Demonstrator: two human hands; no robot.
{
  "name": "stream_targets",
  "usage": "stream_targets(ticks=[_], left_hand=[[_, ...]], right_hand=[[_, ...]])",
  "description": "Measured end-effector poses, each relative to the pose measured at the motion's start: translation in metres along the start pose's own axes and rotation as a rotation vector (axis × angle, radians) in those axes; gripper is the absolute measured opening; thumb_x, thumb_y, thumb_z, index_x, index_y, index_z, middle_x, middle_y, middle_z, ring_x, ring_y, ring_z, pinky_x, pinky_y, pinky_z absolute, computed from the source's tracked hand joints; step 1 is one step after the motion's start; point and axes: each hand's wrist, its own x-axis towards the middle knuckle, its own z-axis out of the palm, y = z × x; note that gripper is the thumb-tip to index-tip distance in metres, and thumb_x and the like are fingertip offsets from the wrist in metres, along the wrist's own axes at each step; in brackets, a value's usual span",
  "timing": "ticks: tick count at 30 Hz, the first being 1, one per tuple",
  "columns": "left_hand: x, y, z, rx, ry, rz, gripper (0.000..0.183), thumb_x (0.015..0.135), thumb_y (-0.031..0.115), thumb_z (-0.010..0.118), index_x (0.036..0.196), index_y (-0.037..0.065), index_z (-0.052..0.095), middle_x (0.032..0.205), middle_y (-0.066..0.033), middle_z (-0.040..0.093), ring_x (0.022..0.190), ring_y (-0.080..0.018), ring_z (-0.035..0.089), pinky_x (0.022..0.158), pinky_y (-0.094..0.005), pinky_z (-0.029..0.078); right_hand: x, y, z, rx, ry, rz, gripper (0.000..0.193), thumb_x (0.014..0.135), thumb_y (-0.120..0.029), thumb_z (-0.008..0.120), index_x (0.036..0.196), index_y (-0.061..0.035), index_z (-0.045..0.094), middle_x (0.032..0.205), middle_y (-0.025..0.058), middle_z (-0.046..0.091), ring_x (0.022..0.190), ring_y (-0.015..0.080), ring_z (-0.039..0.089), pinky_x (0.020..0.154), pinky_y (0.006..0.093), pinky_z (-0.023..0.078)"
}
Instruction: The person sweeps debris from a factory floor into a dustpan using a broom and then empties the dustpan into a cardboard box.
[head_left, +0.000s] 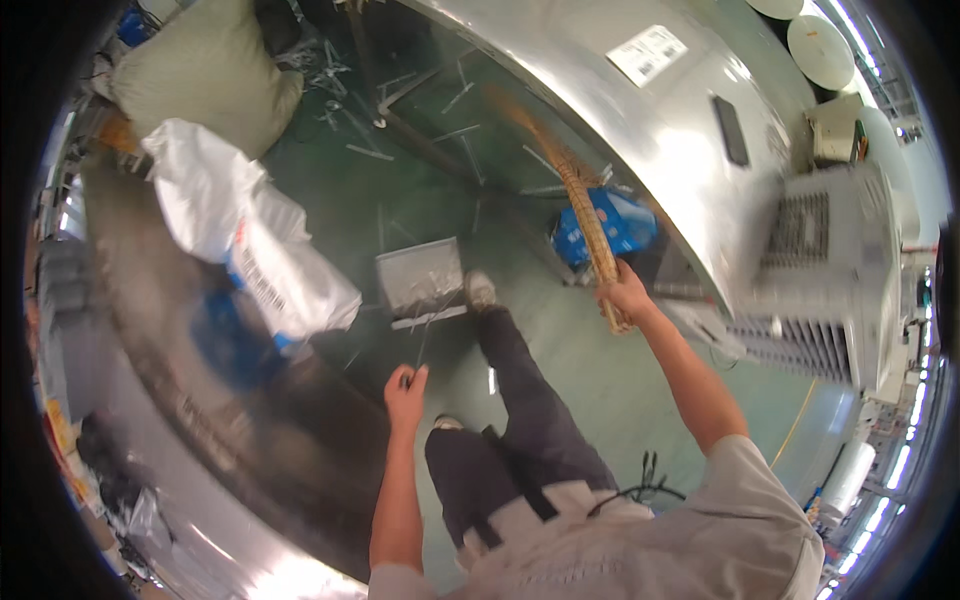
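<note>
My left hand (405,398) is closed round the thin handle of a long-handled dustpan (420,272). The pan sits on the green floor in front of my feet, with pale debris in it. In my right hand (624,294) is a straw broom (590,222), gripped near the end of its bound handle. Its bristles, blurred, reach forward under the edge of the steel table on the right. Behind the broom lies a blue bag (625,222).
A steel table (560,50) curves along the right, with a dark phone-like slab (731,131) on it. A white sack (225,190) rests on the left metal table (130,350). Pale strips (370,153) litter the floor near a large beige sack (205,75). A grey vented machine (820,280) stands at right.
</note>
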Motion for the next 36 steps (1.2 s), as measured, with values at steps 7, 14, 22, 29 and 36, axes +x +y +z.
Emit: stream_targets(ticks=[7,14,22,29,36], left_hand=[[0.099,0.009,0.016,0.118,0.091,-0.234,0.038,0.085,0.008,0.065,0.064,0.009,0.033,0.063,0.0061,0.027,0.06,-0.0048,0.026,0.053,-0.0242,0.022],[0.145,0.01,0.04,0.312,0.109,-0.326,0.029,0.087,0.011,0.064,0.066,0.005,0.045,0.062,0.0053,0.036,0.058,-0.0049,0.031,0.052,-0.0239,0.024],[0.171,0.006,0.016,0.093,0.203,-0.506,0.033,0.09,0.015,0.063,0.066,0.01,0.04,0.06,0.0054,0.041,0.051,-0.0021,0.028,0.046,-0.022,0.02],[0.173,-0.006,0.01,0.106,0.191,-0.461,0.032,0.09,0.016,0.063,0.066,0.009,0.042,0.06,0.0037,0.044,0.053,-0.0021,0.03,0.047,-0.0217,0.021],[0.169,-0.006,0.016,0.097,0.243,-0.483,0.032,0.09,0.016,0.063,0.067,0.01,0.041,0.061,0.0059,0.04,0.056,-0.0025,0.031,0.051,-0.0208,0.023]], right_hand=[[0.363,-0.06,0.008,0.367,-0.064,0.289,0.025,0.077,-0.018,0.069,0.091,-0.0018,0.055,0.081,0.0126,0.059,0.057,0.0219,0.059,0.055,0.0381,0.055],[0.324,-0.05,0.148,-0.298,-0.052,0.138,0.074,0.064,-0.024,0.074,0.12,0.0089,0.038,0.098,0.0201,0.057,0.094,0.0304,0.061,0.077,0.041,0.05],[0.102,-0.102,0.011,0.304,-0.39,0.412,0.07,0.071,-0.007,0.069,0.133,0.0,0.037,0.091,0.0131,0.058,0.068,0.0215,0.062,0.06,0.0358,0.053],[0.281,-0.01,0.047,-0.097,0.391,0.386,0.068,0.071,-0.001,0.064,0.133,-0.0057,0.037,0.088,0.0108,0.054,0.065,0.0213,0.058,0.055,0.0378,0.051],[0.303,-0.019,0.115,0.577,-0.156,0.445,0.042,0.075,-0.012,0.064,0.115,-0.0069,0.05,0.079,0.0076,0.054,0.062,0.0188,0.055,0.053,0.0331,0.047]])
